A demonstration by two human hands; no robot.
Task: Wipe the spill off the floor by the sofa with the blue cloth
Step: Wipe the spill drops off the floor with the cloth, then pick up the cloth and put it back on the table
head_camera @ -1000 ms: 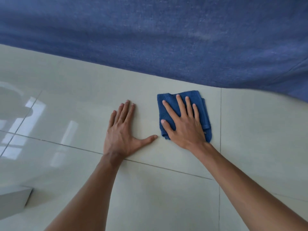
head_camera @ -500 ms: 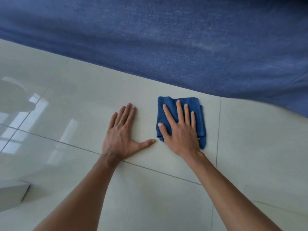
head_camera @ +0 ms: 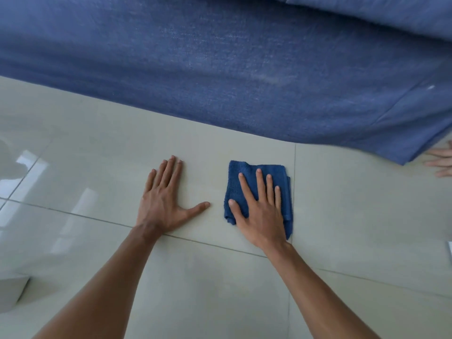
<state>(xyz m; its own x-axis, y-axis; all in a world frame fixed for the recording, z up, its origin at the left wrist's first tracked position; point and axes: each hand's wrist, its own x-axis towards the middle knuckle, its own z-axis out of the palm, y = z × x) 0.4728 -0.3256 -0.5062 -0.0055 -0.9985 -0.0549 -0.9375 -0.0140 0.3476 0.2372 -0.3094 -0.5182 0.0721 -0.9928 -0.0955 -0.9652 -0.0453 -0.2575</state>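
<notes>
A folded blue cloth [head_camera: 244,172] lies on the pale glossy floor tiles [head_camera: 354,204], a short way in front of the blue sofa [head_camera: 220,69]. My right hand [head_camera: 261,211] presses flat on top of the cloth with its fingers spread, covering the cloth's near half. My left hand [head_camera: 163,204] rests flat and open on the bare tile to the left of the cloth, its thumb pointing toward it. No spill shows on the floor around the cloth.
The sofa's fabric front runs across the whole top of the view and ends at the right. Another person's hand [head_camera: 440,160] rests on the floor beside that end. A white object [head_camera: 9,292] sits at the lower left, and another white edge [head_camera: 449,253] shows far right.
My right hand has drawn the cloth back toward me, widening the gap to the sofa. The view tilted up, bringing the other person's hand into sight. My left hand stayed planted.
</notes>
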